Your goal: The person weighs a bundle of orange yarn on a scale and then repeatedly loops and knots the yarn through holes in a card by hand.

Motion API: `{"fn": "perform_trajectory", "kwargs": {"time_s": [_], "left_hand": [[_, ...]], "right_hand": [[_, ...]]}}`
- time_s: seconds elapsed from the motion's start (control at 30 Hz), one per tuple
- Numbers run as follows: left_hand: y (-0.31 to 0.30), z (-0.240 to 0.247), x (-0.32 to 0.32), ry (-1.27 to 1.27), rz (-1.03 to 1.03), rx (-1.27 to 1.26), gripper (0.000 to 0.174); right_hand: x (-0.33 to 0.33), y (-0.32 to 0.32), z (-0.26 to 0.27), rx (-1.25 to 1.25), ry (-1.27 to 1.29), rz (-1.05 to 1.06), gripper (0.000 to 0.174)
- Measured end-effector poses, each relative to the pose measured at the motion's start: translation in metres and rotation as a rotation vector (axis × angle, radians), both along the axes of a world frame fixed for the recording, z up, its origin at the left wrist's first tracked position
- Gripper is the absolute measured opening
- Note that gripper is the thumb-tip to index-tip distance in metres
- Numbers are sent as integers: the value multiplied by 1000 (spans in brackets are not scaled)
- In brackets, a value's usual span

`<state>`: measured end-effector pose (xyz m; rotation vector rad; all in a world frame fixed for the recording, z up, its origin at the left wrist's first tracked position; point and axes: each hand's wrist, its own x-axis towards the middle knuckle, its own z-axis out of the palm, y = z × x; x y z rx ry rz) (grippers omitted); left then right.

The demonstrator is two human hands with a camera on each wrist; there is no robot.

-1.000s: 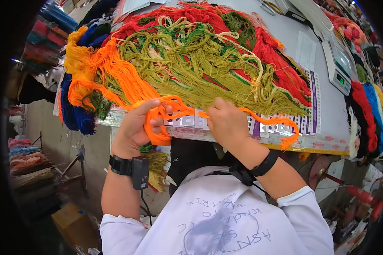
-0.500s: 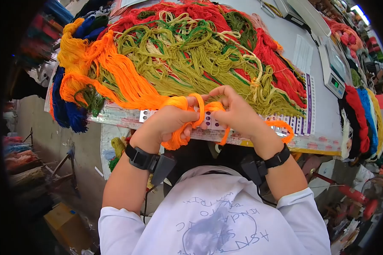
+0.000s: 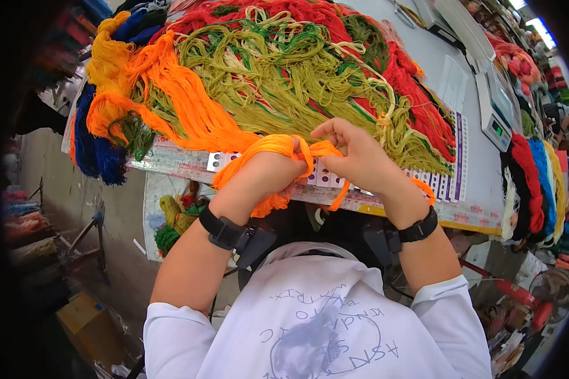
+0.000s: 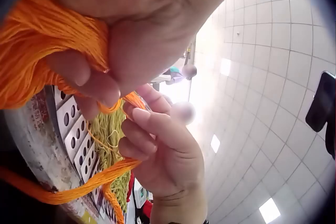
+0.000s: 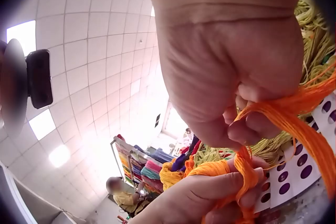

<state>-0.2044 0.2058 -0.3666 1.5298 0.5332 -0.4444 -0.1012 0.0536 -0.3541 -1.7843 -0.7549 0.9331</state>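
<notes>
A thick orange yarn hank [image 3: 199, 117] stretches from the pile to my left hand [image 3: 265, 174], which grips the bunch with its fingers curled round it. In the left wrist view the orange strands [image 4: 58, 45] pass over that hand and between thumb and fingers. My right hand [image 3: 363, 158] is close on its right, pinching an orange length looped round the bunch. Its loose tail [image 3: 339, 197] hangs below the fingers at the table edge. In the right wrist view the orange length [image 5: 302, 124] runs out from the right hand's curled fingers.
Olive yarn [image 3: 297, 82] covers the table, bordered by red yarn [image 3: 408, 82]. Hole-punched cards [image 3: 442, 183] line the near edge. A digital scale [image 3: 494, 110] stands at right, with coloured hanks [image 3: 534, 189] hanging beside it. A cardboard box [image 3: 88, 325] sits on the floor.
My right hand has stopped drawing the orange tail out to the right and brought it round the bunch beside my left hand. The left hand has shifted right and turned its back upward.
</notes>
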Motion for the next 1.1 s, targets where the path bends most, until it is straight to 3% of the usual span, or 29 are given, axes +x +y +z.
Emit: {"fn": "perform_trajectory", "kwargs": {"time_s": [0.13,0.23,0.3,0.53,0.6,0.7,0.73,0.83,0.97,1.1], "left_hand": [[0,0,-2,3,41,-16,6],[3,-5,-2,22,102,-158,7],[4,-7,-2,7,108,-174,8],[6,2,-2,38,12,-106,7],[7,2,-3,4,53,-122,7],[18,11,-4,15,152,-303,10],[23,7,-6,4,172,-348,14],[29,3,-8,-18,103,-389,13],[41,9,-17,-29,103,-459,13],[110,17,-73,68,312,-534,25]], "right_hand": [[-2,-1,-7,-6,10,-37,33],[-8,0,-16,-147,-218,13,30],[-15,0,-22,-270,-591,15,27],[-8,3,-14,-144,-471,-109,22],[-10,7,-2,-184,-146,-179,18],[-21,12,-23,-49,-72,-140,16],[-24,15,-40,48,-258,-99,15],[-32,21,-38,-23,-473,-131,17],[-37,23,-38,-53,-567,-150,18],[-33,16,-48,10,-500,-231,18]]}}
